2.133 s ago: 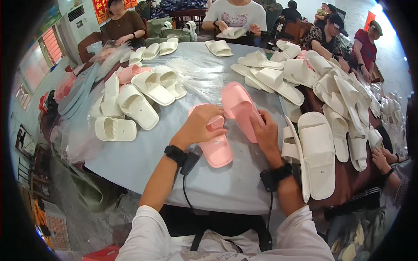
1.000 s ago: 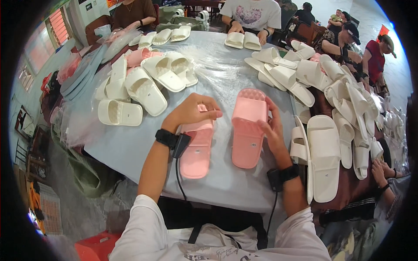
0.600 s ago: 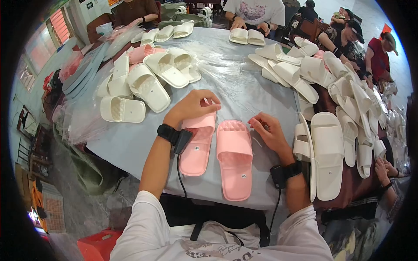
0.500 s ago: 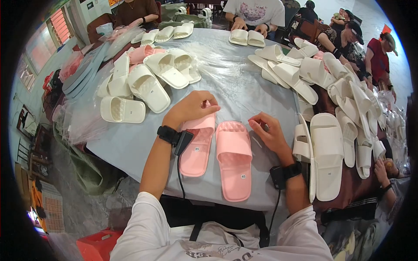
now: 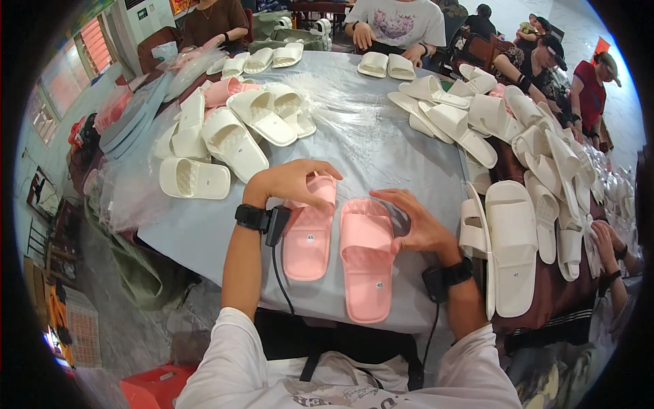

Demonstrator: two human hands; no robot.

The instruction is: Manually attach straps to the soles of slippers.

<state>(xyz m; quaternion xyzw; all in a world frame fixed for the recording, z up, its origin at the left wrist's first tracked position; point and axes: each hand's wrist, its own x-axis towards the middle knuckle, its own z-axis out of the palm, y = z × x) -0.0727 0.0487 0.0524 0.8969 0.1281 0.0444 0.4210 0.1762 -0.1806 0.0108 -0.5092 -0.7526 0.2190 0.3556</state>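
Note:
Two pink slippers lie side by side in front of me, soles down, with their open toe ends away from me. Over the far end of the left pink slipper (image 5: 308,255) my left hand (image 5: 289,183) arches, thumb across its strap and fingers spread beyond it. My right hand (image 5: 424,225) is at the right pink slipper (image 5: 368,290), its thumb against the side of the strap and its fingers held apart by the far end. Neither slipper is visibly lifted. Each wrist wears a black band with a small device and cable.
White slippers (image 5: 235,146) are heaped at the left of the grey-covered table (image 5: 197,235), with clear plastic bags (image 5: 133,187) beside them. More white slippers (image 5: 514,245) crowd the right side. One white pair (image 5: 373,64) sits at the far edge before a co-worker (image 5: 395,27). Other people work around.
My left hand has opened wider over the left pink slipper. My right hand has moved left to the right slipper's strap. The co-worker opposite has drawn their hands off the white pair.

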